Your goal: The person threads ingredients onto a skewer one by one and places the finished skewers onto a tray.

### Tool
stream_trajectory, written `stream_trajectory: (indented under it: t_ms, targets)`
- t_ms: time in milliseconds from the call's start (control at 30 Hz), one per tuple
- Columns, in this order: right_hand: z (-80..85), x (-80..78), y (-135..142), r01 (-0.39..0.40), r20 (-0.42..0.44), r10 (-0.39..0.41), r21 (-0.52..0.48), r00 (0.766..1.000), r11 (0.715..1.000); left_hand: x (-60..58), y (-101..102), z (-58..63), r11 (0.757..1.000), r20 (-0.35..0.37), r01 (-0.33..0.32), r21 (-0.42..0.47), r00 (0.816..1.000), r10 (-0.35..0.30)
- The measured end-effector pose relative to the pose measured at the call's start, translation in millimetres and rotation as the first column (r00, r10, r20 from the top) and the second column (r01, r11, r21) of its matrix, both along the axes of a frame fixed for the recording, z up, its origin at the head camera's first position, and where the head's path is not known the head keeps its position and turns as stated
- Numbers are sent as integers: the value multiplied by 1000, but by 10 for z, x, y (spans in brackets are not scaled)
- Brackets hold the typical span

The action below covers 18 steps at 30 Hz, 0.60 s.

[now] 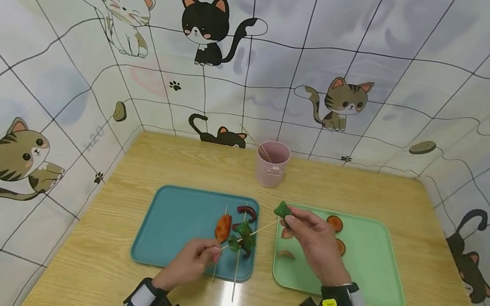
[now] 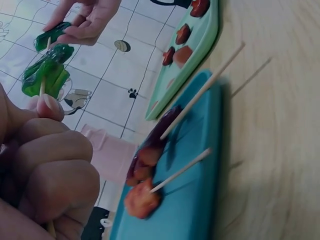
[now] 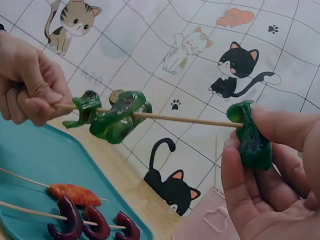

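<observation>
My left hand pinches a thin wooden skewer near its lower end, over the right side of the blue tray. Glossy green pepper pieces are threaded on it close to that hand. With thumb and fingers, my right hand holds another green pepper piece at the skewer's far end. The stick meets this piece; how deep it goes in I cannot tell. Below lie two loaded skewers, one with an orange-red piece, the other with dark red curled pieces.
To the right, a light green tray carries round reddish-brown slices and paler pieces. Behind the trays, a pink bucket with thin sticks stands near the cat-print wall. Stick ends overhang the blue tray's near edge.
</observation>
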State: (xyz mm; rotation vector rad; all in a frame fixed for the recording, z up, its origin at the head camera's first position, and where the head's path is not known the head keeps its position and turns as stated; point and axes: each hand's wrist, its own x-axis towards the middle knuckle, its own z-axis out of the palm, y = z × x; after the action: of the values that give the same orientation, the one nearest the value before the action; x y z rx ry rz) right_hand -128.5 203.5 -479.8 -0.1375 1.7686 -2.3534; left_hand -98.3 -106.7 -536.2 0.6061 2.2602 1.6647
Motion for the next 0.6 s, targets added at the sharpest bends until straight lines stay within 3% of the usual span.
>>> stream_trajectory:
  t_ms: [100, 200, 367, 600]
  targets:
    - [5, 11, 29, -10, -34, 11, 17, 999, 1000, -17, -2, 25, 1000, -39, -8, -15, 999, 7]
    - [8, 14, 9, -11, -43, 13, 43, 999, 999, -21, 12, 47, 1000, -33, -13, -10, 999, 13]
    - [5, 10, -61, 8, -12, -7, 87, 1000, 996, -9, 47, 50, 1000, -6, -26, 14, 1000, 26]
    - [-17, 20, -97, 11, 23, -13, 73, 1000, 997, 3, 64, 39, 999, 8, -40, 2, 999, 40]
